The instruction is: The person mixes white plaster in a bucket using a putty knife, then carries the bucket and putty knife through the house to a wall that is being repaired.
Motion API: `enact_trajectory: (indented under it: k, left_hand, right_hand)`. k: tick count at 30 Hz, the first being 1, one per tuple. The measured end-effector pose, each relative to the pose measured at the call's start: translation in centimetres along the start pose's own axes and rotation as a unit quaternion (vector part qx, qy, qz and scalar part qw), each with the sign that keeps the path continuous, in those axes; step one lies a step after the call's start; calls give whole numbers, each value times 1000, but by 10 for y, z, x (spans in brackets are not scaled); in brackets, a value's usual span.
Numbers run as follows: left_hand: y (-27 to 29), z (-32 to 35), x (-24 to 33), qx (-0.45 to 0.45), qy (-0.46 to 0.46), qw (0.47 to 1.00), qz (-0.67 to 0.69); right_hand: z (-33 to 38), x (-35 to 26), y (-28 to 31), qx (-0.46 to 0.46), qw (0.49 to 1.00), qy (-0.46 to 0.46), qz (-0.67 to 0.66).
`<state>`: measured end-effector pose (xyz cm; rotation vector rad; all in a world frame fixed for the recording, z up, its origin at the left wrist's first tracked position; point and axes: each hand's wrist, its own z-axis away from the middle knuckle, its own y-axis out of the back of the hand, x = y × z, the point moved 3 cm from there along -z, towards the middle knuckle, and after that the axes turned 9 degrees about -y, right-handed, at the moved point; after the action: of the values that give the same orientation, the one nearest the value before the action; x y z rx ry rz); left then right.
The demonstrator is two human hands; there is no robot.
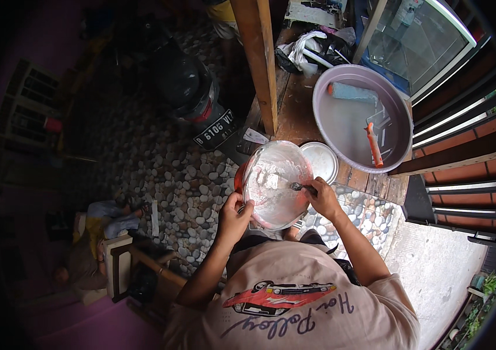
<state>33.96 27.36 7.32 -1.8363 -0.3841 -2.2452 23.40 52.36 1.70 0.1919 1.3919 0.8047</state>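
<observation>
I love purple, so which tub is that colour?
The wide tub on the table, with the paint roller inside; the left hand holds the other tub, reddish outside.

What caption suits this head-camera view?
Left hand holds a white-smeared round container, right hand a dark tool over it; beyond, a paint roller lies in a purple basin.

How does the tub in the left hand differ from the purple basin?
The left hand holds the tub by its rim, whereas the basin rests on a wooden surface. The basin looks wider than the tub. The tub is smeared whitish inside, while the basin is pale purple and holds a roller. Both are round and open at the top.
</observation>
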Motion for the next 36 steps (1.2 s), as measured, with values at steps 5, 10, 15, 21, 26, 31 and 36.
enact_trajectory:
  k: [5, 10, 15, 21, 26, 31, 36]
  left_hand:
    - [2, -1, -4, -11, -1, 1000, 10]
    - [-5, -2, 4, -9, 32, 997, 75]
    - [0, -2, 0, 2, 33, 997, 71]
    - [4, -8, -4, -3, 39, 998, 46]
    - [8, -5, 0, 20, 56, 997, 54]
    - [17, -1, -2, 40, 67, 995, 58]
    - [29, 1, -6, 51, 67, 995, 55]
  right_hand:
    - [2, -1, 6, 4, 1000, 3, -26]
    - [5, -3, 18, 13, 1000, -7, -26]
    - [14, -5, 29, 31, 998, 3, -46]
    - [23, -2, 50, 49, 996, -35, -64]
    - [30, 15, 62, 60, 991, -79, -91]
    - [37, 21, 82, 93, 985, -78, -124]
    - [34, 55, 87, 130, 981, -88, -113]
